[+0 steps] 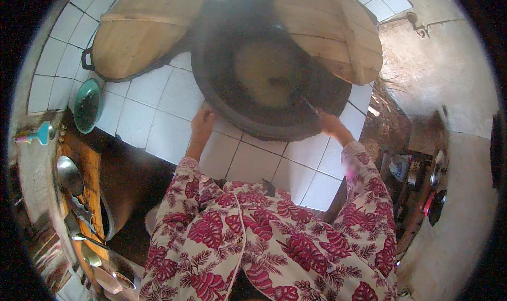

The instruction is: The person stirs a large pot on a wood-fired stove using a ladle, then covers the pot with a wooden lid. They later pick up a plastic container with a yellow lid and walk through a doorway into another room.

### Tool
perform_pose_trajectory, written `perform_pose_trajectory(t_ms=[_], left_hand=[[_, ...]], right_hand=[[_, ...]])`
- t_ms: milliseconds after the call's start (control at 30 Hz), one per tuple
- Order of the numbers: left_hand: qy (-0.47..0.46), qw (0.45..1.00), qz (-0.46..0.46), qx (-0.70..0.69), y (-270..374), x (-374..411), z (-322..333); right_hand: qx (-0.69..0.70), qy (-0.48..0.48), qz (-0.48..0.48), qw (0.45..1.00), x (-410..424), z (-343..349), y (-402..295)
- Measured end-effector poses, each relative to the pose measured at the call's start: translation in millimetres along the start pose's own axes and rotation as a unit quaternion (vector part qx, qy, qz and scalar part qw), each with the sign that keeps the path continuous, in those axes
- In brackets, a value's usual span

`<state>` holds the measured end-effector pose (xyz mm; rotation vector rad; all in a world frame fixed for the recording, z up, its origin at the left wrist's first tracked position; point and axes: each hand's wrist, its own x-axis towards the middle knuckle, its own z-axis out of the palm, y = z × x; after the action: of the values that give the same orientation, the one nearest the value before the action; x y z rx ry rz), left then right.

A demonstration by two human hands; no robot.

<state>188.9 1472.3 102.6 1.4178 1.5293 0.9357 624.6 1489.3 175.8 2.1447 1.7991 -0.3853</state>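
Observation:
A large dark wok (222, 99) is set into the white-tiled stove top (174, 87). Pale, cloudy liquid (253, 71) lies in its bottom, and steam blurs the view there. My right hand (332, 124), over the wok's near right rim, grips the thin handle of a cooking utensil (308, 103). The far end of that utensil dips toward the liquid, its head too blurred to tell apart. My left hand (203, 120) is by the near left rim with its fingers curled. Whether it holds the rim or anything else cannot be seen.
One round wooden lid (142, 35) covers a second, handled pan at the left. Another wooden lid (332, 31) leans over the wok's right side. A green plastic bowl (88, 105) stands at the left counter edge. Metal ladles (70, 175) hang lower left; dry firewood (382, 107) lies right.

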Motion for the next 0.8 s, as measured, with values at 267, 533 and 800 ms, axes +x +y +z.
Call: perform_pose_trajectory(t_ms=[267,533,800], left_hand=[[0.033,0.999,0.023,0.015,-2,-1,4],[0.022,0.999,0.014,0.023,-6,-3,4],[0.015,0.999,0.035,-0.023,-21,2,6]], right_hand=[[0.021,0.029,0.038,0.999,46,-19,-17],[0.027,-0.019,-0.002,0.999,21,-3,22],[0.278,-0.198,0.074,0.937,-61,-5,17]])
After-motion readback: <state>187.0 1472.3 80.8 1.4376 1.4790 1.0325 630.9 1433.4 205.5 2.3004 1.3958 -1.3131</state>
